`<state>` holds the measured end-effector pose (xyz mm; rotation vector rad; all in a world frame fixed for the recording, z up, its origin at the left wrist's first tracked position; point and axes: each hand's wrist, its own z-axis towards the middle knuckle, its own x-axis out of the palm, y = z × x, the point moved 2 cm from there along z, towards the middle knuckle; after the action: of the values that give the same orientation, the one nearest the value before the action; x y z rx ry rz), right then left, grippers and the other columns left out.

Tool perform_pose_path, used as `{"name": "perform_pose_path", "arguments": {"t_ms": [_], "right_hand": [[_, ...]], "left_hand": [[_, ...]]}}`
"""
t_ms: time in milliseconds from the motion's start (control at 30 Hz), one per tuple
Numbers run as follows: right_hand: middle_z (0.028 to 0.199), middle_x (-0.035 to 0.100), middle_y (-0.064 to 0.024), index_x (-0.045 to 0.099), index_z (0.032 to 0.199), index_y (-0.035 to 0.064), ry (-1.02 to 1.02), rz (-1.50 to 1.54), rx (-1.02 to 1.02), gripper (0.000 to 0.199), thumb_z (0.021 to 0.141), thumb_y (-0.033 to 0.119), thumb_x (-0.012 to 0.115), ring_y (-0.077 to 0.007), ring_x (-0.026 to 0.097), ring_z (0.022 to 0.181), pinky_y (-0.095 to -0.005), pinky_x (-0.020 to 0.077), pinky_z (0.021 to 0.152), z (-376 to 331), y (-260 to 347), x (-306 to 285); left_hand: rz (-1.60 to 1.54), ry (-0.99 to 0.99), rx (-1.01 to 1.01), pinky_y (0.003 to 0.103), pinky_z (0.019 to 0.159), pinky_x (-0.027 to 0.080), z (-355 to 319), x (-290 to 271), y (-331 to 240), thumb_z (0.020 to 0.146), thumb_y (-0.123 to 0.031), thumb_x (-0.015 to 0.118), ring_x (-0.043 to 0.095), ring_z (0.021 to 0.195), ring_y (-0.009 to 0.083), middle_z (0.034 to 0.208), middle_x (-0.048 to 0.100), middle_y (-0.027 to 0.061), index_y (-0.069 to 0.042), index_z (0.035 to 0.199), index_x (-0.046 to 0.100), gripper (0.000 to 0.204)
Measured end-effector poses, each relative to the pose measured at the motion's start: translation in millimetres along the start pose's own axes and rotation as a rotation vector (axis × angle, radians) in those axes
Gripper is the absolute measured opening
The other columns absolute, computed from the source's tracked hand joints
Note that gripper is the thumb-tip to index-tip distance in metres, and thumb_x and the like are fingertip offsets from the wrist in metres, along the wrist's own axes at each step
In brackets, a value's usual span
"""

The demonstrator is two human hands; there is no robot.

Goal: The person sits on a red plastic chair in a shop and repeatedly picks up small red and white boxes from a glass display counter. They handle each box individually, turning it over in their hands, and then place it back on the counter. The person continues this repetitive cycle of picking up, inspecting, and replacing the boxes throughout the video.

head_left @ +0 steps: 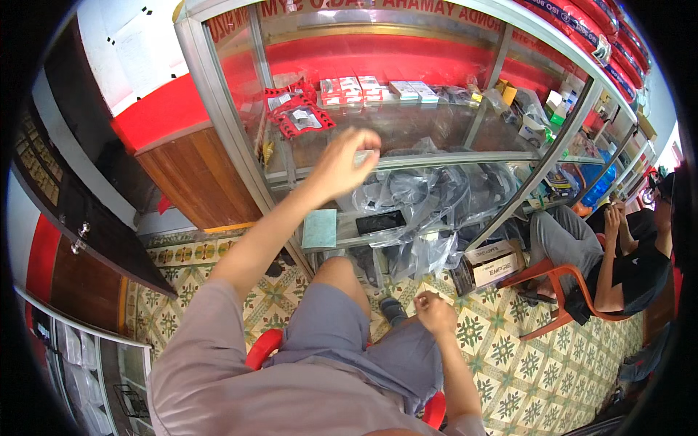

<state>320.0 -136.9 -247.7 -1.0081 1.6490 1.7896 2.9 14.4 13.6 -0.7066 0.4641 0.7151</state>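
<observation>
Person seated on a red stool (263,347), facing a glass display cabinet (407,138) with an aluminium frame.

Left hand (347,161): raised, arm stretched toward the cabinet front, level with the edge of the middle shelf (436,158). Fingers loosely curled, slightly apart, clamped on nothing that shows. Whether the fingertips touch the glass or stand just off it cannot be told.

Right hand (435,312): low, resting on the right knee, fingers drawn together in a loose fist. It may pinch something small; cannot tell.

Behind the glass, just right of the left hand: a heap of clear plastic bags with dark parts (429,192) filling the middle compartment. Upper shelf, farther off: red-and-white small boxes (349,89) in a row, red blister packs (302,116) to their left. Lower down, near the knees: a pale green card (320,229) and a black flat tray (380,221).

Progress, as judged: nothing is out of the cabinet and in hand. The reach is at the glass only; the bagged parts lie undisturbed inside. All of the handling remains.

Right of the scene: another person sits on an orange chair (560,291), hands raised near the face. A cardboard box (488,263) stands on the patterned tile floor (523,356) between that chair and the cabinet.
</observation>
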Motion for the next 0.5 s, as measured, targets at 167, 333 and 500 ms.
{"name": "perform_pose_path", "arguments": {"t_ms": [167, 333, 500], "right_hand": [[0.079, 0.067, -0.0125, 0.065, 0.091, 0.0114, 0.05, -0.08, -0.07, 0.021, 0.082, 0.03, 0.059, -0.0327, 0.066, 0.075, -0.042, 0.0526, 0.068, -22, -46, 100], [0.084, 0.068, -0.013, 0.065, 0.095, 0.0103, 0.223, 0.183, -0.096, 0.021, 0.082, 0.025, 0.059, -0.0316, 0.065, 0.081, -0.042, 0.0511, 0.074, -12, -44, 103], [0.081, 0.067, -0.014, 0.065, 0.094, 0.0095, 0.151, 0.17, -0.06, 0.02, 0.081, 0.024, 0.06, -0.031, 0.065, 0.079, -0.0421, 0.0511, 0.072, -9, -72, 104]], "left_hand": [[0.627, 0.041, -0.198, 0.046, 0.089, 0.045, 75, 19, 78, 0.077, -0.019, 0.059, 0.053, 0.105, 0.0374, 0.111, 0.057, 0.0217, -0.001, 0.111, 0.057, 0.039], [1.011, 0.149, -0.2, 0.049, 0.093, 0.041, 102, 20, 180, 0.084, -0.016, 0.053, 0.046, 0.12, 0.028, 0.127, 0.049, 0.0158, -0.004, 0.12, 0.051, 0.038], [1.131, 0.222, -0.189, 0.043, 0.081, 0.05, 103, 34, 187, 0.082, -0.011, 0.051, 0.063, 0.095, 0.0287, 0.103, 0.063, 0.0156, -0.003, 0.104, 0.06, 0.025]]}}
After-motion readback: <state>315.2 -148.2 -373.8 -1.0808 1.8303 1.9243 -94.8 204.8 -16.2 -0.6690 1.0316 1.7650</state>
